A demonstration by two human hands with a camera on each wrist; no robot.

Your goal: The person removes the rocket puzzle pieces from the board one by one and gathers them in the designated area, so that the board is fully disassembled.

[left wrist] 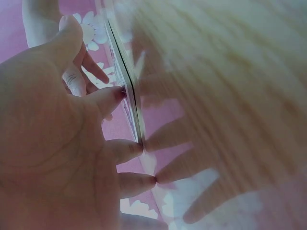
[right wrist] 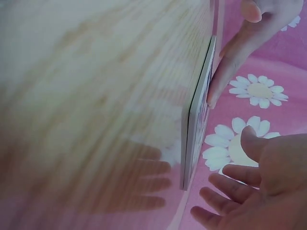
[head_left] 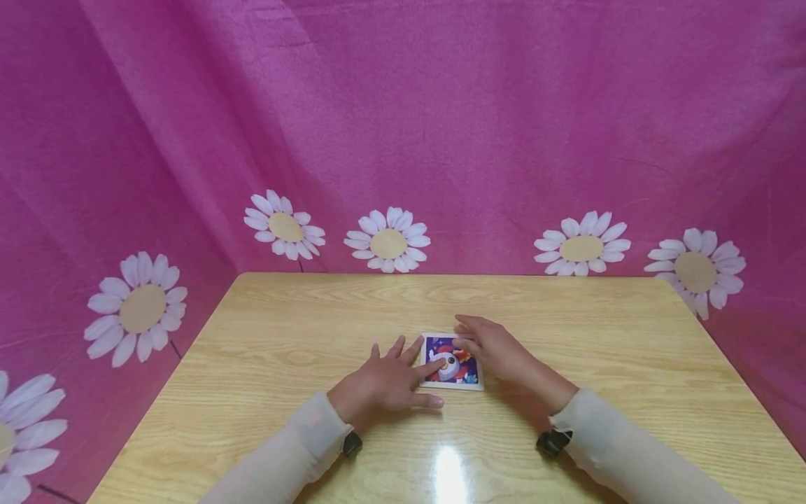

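Note:
A small square picture board (head_left: 458, 369) with a pale border lies flat on the wooden table. Its cartoon print shows a white, round-headed figure on purple. With fingers spread, my left hand (head_left: 392, 381) rests its index fingertip on the picture; another fingertip is by the left edge. My right hand (head_left: 504, 350) is at the board's right side, fingers loosely bent, some over its upper right corner. From the right wrist view, the board's edge (right wrist: 194, 129) looks layered, and the right hand (right wrist: 273, 187) stands off it. The left wrist view shows the left fingers (left wrist: 129, 149) reaching the tabletop.
The glossy wooden table (head_left: 302, 315) reflects the hands and a bright light. Pink cloth (head_left: 466, 140) with large white daisies hangs behind it and at the sides. Both wrists carry a dark strapped device (head_left: 554, 442) below pale sleeves.

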